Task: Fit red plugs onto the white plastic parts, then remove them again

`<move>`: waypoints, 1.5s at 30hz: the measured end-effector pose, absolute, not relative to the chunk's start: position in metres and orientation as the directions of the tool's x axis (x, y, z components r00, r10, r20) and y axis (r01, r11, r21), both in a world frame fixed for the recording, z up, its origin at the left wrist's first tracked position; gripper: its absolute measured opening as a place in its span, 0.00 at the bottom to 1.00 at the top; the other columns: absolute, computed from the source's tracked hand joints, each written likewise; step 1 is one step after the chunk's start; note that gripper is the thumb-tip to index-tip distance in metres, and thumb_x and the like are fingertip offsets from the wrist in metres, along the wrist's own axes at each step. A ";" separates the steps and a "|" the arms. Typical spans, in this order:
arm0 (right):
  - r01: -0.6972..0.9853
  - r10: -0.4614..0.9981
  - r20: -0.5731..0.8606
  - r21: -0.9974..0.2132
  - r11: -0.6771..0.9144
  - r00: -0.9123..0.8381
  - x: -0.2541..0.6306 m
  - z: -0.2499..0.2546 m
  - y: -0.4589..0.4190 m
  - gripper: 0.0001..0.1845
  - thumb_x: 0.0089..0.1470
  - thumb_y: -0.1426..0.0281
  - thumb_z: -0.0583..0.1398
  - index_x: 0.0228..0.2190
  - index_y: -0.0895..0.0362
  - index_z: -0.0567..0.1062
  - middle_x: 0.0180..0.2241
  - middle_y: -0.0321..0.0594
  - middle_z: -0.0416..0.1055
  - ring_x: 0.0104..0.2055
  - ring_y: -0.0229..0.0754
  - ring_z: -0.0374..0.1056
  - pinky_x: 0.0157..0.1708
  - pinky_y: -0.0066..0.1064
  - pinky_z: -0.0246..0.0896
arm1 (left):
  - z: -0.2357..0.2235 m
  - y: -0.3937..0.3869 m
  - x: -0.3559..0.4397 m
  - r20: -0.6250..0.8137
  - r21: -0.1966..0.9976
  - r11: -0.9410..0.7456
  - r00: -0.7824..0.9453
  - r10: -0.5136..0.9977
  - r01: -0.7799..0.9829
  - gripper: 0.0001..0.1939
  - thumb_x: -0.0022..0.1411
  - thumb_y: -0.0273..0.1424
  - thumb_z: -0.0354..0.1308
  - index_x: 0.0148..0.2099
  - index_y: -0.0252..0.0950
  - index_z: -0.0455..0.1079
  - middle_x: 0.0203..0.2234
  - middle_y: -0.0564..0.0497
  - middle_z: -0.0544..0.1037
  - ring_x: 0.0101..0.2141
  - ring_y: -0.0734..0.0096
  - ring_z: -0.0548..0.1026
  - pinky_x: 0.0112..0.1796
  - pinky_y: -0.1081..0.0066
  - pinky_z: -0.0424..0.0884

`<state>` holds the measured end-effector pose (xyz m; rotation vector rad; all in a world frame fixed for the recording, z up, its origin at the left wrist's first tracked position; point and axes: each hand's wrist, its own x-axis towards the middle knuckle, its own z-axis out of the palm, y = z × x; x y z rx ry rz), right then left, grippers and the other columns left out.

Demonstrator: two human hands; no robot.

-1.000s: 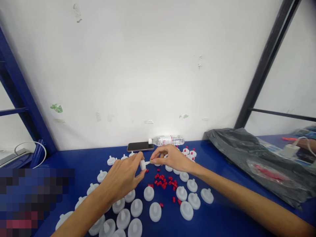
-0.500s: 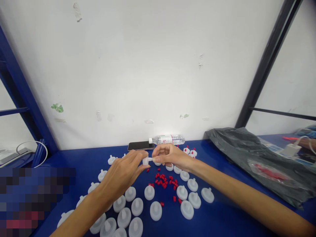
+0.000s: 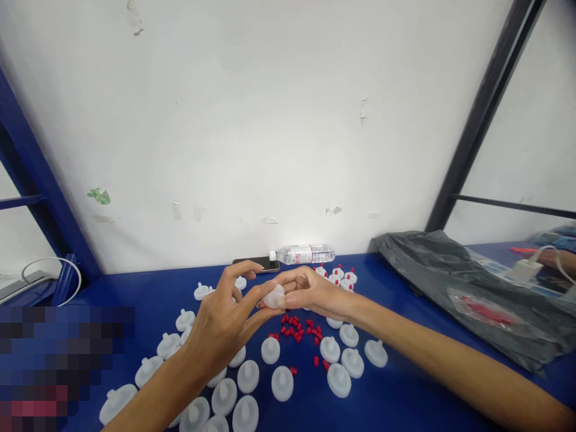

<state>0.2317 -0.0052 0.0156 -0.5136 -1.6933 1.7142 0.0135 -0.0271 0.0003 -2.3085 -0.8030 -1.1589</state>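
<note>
A white plastic disc with a stem (image 3: 273, 296) is held up between both hands above the blue table. My left hand (image 3: 234, 306) pinches its near left side between thumb and index finger, with the other fingers raised. From the right, my right hand (image 3: 306, 291) grips the same disc with thumb and curled fingers. Its stem is mostly hidden. Below the hands lies a loose pile of small red caps (image 3: 294, 327). Around the pile stand several similar white stemmed discs (image 3: 282, 384), stems up. Farther back, a group of white discs (image 3: 335, 277) carries red caps on the stems.
A clear water bottle (image 3: 310, 254) lies along the wall, beside a black phone (image 3: 246, 262). On the right, a dark plastic bag (image 3: 432, 270) carries a small clear packet of red pieces (image 3: 488, 309). Another person's hand (image 3: 555, 264) is near a white charger (image 3: 525, 270).
The white disc has turned so its face is toward me and its stem no longer shows. My left fingers have spread and lifted. The view has shifted slightly.
</note>
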 end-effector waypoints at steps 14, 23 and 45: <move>0.015 0.835 0.325 -0.929 0.369 -0.444 0.239 0.030 -0.002 0.26 0.54 0.56 0.68 0.51 0.53 0.72 0.35 0.38 0.80 0.40 0.43 0.76 0.39 0.32 0.67 | 0.005 -0.023 0.014 0.751 0.024 -0.654 0.418 0.511 0.756 0.17 0.71 0.33 0.51 0.60 0.41 0.62 0.51 0.44 0.68 0.36 0.71 0.75 0.24 0.75 0.70; 0.832 0.884 0.387 -0.373 0.410 -0.263 0.280 0.034 0.030 0.19 0.69 0.52 0.46 0.38 0.53 0.66 0.22 0.31 0.72 0.20 0.38 0.62 0.23 0.29 0.51 | 0.004 -0.030 0.018 0.286 0.055 -0.743 0.702 0.652 0.667 0.12 0.71 0.31 0.45 0.38 0.39 0.69 0.33 0.48 0.73 0.39 0.61 0.68 0.31 0.66 0.65; 0.914 0.911 0.116 0.139 0.380 -0.396 0.290 0.029 0.034 0.13 0.61 0.63 0.57 0.30 0.55 0.79 0.30 0.44 0.79 0.32 0.47 0.73 0.29 0.31 0.53 | 0.001 -0.030 0.019 0.130 0.095 -0.685 0.673 0.728 0.722 0.10 0.68 0.32 0.48 0.36 0.40 0.69 0.32 0.52 0.75 0.32 0.64 0.71 0.31 0.66 0.57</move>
